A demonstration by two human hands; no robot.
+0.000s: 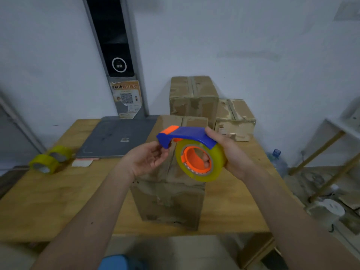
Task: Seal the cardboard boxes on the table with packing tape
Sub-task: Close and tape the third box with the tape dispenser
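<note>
You've got the tape dispenser up above the nearest box, which sits near the table's front edge: your right hand grips the roll side, fingers through the core, and your left hand pinches at the blue cutter end, probably hunting the loose tape end before the first strip. Can't see that end, or whether this box's top seam is taped. Two more boxes at the back edge, spare rolls at the left edge.
</note>
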